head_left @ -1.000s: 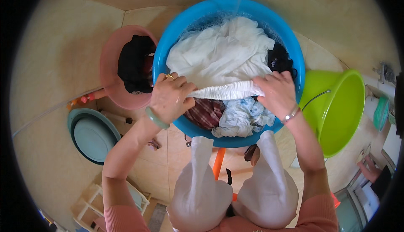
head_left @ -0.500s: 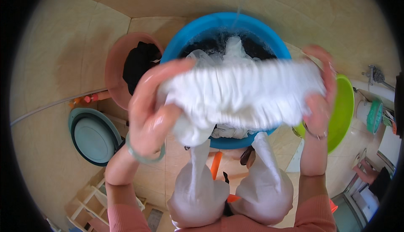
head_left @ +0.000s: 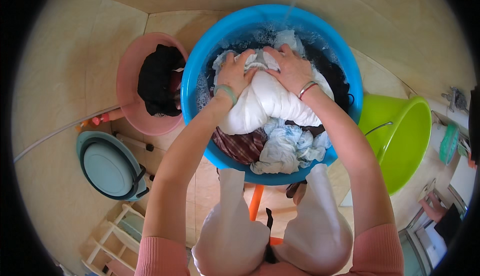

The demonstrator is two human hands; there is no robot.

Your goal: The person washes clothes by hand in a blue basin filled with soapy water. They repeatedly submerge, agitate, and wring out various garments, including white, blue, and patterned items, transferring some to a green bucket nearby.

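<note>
A wet white garment (head_left: pixel 272 96) lies bunched in the large blue basin (head_left: pixel 188 88), over sudsy water and other laundry. My left hand (head_left: pixel 233 74) grips its upper left part, fingers bent into the folds. Beside it, my right hand (head_left: pixel 294 72) grasps the same garment further right, thumb toward the middle. A pale blue-and-white cloth (head_left: pixel 285 146) and a dark red checked cloth (head_left: pixel 242 145) lie at the basin's near side. Dark cloth (head_left: pixel 327 71) shows in the water at the right. The fingertips are partly hidden in the folds.
To the left stands a pink tub (head_left: pixel 131 108) holding black clothing (head_left: pixel 159 81). Below it, a grey-green folding basin (head_left: pixel 107 168) leans near a wooden rack (head_left: pixel 112 231). A lime-green tub (head_left: pixel 407 146) lies tilted at the right, by a wall tap (head_left: pixel 455 98).
Both hands have lowered the white garment from above the basin's near side down into the basin, farther from me. The stretched garment is now bunched up.
</note>
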